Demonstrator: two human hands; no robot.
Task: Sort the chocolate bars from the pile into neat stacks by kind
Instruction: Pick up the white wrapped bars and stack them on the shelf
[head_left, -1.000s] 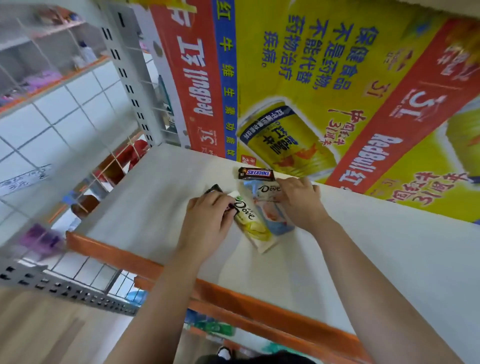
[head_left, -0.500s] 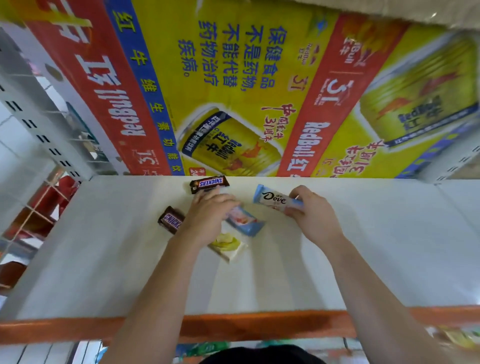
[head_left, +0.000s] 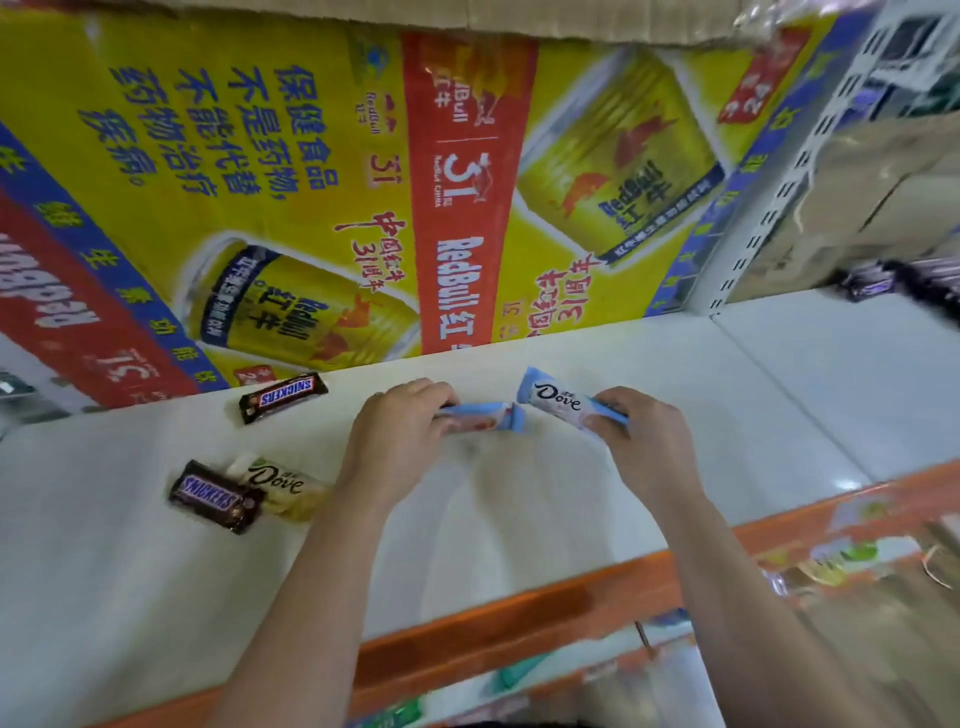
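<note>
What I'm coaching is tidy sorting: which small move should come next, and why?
Probably the left hand should lay its blue Dove bar flat on the shelf, starting a stack: the right hand holds a matching bar, and no blue bar lies down yet.

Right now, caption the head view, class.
Left hand and right hand each grip a blue Dove bar; Snickers bars and a cream Dove bar lie alongside.
</note>
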